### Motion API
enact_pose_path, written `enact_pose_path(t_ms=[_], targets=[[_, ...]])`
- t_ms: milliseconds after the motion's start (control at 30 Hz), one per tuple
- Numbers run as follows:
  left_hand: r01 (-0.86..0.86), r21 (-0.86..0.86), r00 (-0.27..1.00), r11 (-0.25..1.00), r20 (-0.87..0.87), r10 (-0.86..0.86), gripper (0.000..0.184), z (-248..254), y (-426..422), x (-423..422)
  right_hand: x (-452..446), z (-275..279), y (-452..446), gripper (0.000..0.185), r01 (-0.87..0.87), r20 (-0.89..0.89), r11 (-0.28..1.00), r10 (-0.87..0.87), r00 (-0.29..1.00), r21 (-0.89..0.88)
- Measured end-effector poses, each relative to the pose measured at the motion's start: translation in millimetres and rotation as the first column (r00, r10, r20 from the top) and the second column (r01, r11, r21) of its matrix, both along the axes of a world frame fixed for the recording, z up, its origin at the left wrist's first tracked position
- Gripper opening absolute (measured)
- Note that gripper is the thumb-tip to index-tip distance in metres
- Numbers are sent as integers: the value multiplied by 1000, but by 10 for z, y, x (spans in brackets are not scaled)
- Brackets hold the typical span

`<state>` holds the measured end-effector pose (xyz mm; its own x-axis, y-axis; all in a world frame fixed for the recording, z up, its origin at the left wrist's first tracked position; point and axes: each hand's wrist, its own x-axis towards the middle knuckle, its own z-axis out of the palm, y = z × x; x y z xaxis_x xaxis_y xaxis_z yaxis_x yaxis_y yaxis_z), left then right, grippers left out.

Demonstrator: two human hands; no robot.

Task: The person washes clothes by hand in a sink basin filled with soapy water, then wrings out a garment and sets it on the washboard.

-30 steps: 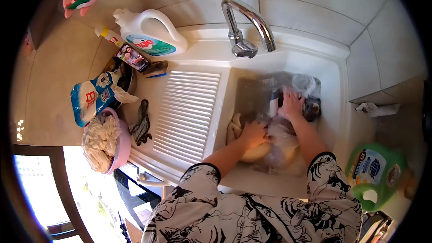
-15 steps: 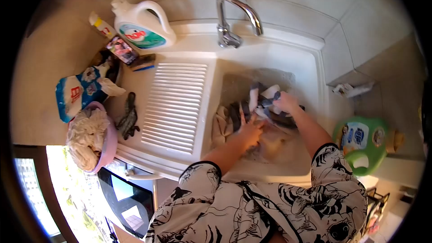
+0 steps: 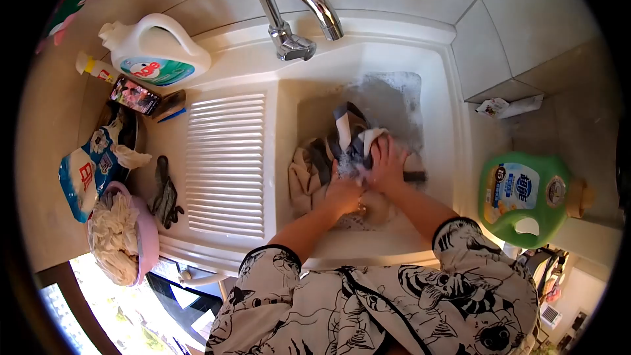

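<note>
In the sink basin (image 3: 411,223), wet laundry lies in cloudy, sudsy water. A dark-grey and white striped cloth (image 3: 344,126) is bunched up around both hands. My left hand (image 3: 344,194) is closed on part of this cloth, its fingers partly hidden by fabric and water. My right hand (image 3: 386,163) lies on top of the bunch beside it, fingers stretched out and slightly apart on a white part. A beige cloth (image 3: 303,177) lies against the basin's left side.
Left of the basin is a ribbed washboard (image 3: 225,164), with a dark wet sock-like item (image 3: 164,194) beside it. A pink basin (image 3: 148,240) holds pale cloth. A white detergent jug (image 3: 158,52) and a phone (image 3: 134,96) stand behind; a green jug (image 3: 526,200) is right. The faucet (image 3: 296,16) overhangs the back.
My right hand has moved left and let its lifted piece of cloth down, now pressing on the bunch. My left hand's spread fingers have closed in. The view has shifted and tilted.
</note>
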<state>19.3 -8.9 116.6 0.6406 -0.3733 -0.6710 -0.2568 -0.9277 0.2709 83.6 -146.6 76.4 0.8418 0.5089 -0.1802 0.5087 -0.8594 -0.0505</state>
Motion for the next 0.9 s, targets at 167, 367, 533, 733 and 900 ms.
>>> enact_pose_path(t_ms=[167,367,533,733,900], targets=[[-131,-245,946,961,258,194,73,-225,-18,-217,772,33,248,66,275,-190,961,-263,946,38],[-217,-281,958,935,125,260,79,-188,35,-301,1513,-86,328,41,260,-349,961,-278,895,-97],[-293,-267,950,918,27,311,82,-188,16,-203,1429,265,224,40,397,-411,908,-314,856,132],[-214,-224,976,951,-72,203,76,-238,59,-196,404,1222,41,33,-63,-331,882,241,912,467],[-270,-323,930,907,155,332,79,-607,-4,-326,-456,737,-231,35,-288,50,822,303,952,491]])
